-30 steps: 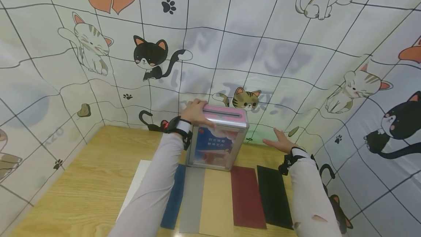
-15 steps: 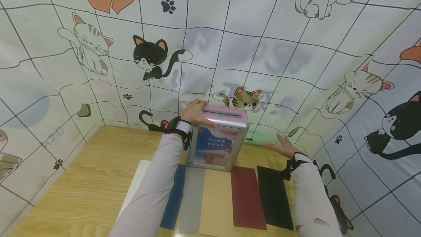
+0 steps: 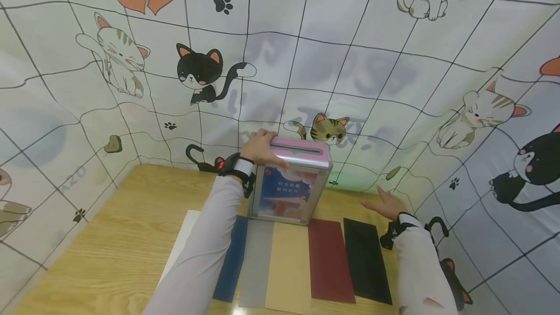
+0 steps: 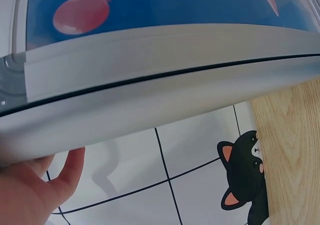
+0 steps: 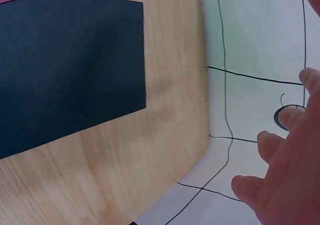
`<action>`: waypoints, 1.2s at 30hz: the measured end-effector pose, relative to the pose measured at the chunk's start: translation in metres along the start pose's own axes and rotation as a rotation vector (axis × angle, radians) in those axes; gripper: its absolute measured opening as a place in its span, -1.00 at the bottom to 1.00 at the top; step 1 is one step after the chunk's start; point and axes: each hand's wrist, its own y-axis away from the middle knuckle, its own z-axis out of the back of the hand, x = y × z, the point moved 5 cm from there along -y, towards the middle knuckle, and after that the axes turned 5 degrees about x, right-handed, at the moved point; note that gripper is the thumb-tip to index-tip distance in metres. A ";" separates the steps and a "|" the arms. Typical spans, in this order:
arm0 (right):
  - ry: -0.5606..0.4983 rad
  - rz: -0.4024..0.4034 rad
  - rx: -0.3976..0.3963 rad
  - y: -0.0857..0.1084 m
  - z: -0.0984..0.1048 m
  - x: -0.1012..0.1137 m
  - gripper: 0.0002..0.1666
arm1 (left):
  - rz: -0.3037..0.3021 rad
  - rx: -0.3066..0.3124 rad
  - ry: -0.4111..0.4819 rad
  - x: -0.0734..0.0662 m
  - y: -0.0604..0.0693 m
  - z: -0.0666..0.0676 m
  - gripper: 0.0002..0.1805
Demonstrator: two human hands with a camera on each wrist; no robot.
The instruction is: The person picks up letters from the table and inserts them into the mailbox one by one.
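Upright at the back of the table stands a slotted collection box (image 3: 321,162) with a pink top, silver frame and clear front showing a blue poster. My left hand (image 3: 261,148) grips its top left end, the thumb at the front and the fingers reaching over to the back. In the left wrist view, part of the left hand (image 4: 42,187) shows past the box's silver edge (image 4: 150,102). My right hand (image 3: 386,204) hovers at the right of the box, apart from it, fingers spread and holding nothing. The right wrist view shows that right hand (image 5: 290,170) with fingers extended.
Before the box lie flat coloured strips: white (image 3: 177,252), blue (image 3: 233,261), grey (image 3: 255,266), cream (image 3: 288,269), dark red (image 3: 331,261) and black (image 3: 367,261). A cat-patterned cloth (image 3: 271,72) hangs close behind the wooden table (image 3: 109,237) and along its sides.
My right hand has drifted right and slightly down, farther from the box. My left hand keeps its hold, and the box stays in place. The head view has tilted a little.
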 end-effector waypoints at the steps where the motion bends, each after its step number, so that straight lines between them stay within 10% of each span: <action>1: -0.001 -0.002 -0.001 0.000 -0.001 -0.001 0.22 | 0.003 0.002 -0.003 0.000 0.000 0.000 0.19; 36: -0.166 -0.159 0.033 0.022 -0.051 -0.035 0.26 | -0.011 -0.003 0.007 0.002 -0.003 -0.001 0.19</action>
